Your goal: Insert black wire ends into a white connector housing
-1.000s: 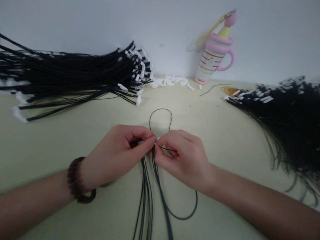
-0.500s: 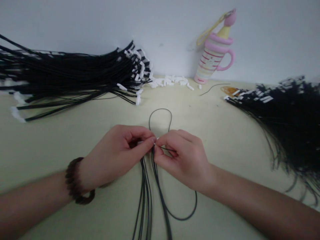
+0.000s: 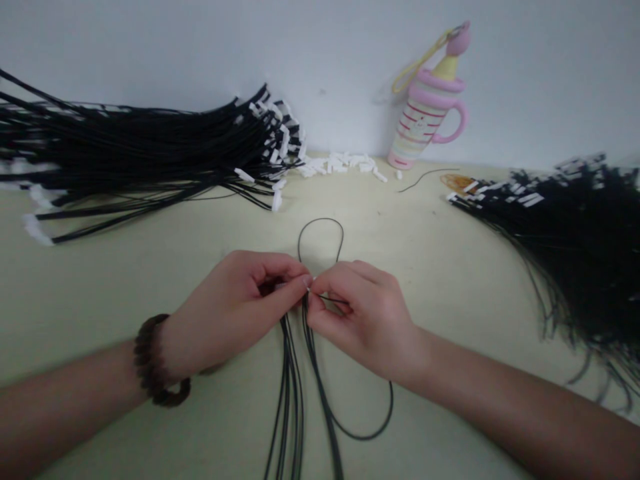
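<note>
I see a pale yellow counter [image 3: 450, 280] running up to a plain, bare wall [image 3: 200, 47] of light grey-white. Where the two meet, the line is straight and unbroken. My light is soft and even, throwing only faint shadows; the far edges look slightly blurred.

Left hand [image 3: 235, 310], right hand [image 3: 365, 317]: pinched fingertip-to-fingertip.

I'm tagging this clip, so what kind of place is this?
Probably a small hand-assembly workstation. Two big bundles of black cords with white end pieces lie on a pale table, loose white clips sit by the wall, and both hands pinch one cord.
</note>
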### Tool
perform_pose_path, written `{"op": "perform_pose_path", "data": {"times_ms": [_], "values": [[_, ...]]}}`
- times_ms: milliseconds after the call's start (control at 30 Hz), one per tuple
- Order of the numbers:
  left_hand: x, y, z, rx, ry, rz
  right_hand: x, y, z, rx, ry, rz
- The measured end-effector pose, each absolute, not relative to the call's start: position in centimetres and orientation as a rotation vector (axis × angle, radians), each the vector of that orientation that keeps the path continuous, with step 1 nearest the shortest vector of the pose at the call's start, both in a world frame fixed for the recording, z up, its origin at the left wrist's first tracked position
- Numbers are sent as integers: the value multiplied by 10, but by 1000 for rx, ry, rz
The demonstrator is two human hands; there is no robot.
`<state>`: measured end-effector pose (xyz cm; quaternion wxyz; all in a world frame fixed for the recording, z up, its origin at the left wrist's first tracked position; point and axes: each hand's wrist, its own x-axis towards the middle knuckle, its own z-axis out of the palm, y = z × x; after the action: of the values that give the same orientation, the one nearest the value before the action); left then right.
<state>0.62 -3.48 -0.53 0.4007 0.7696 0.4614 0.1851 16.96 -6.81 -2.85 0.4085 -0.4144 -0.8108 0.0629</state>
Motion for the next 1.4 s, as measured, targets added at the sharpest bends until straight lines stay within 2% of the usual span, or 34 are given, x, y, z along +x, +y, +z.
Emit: {"op": "perform_pose_path", "data": {"times_ms": [1400], "values": [[6, -35, -6, 1941, 1161, 476, 168, -69, -27, -1063, -2044, 101]]}}
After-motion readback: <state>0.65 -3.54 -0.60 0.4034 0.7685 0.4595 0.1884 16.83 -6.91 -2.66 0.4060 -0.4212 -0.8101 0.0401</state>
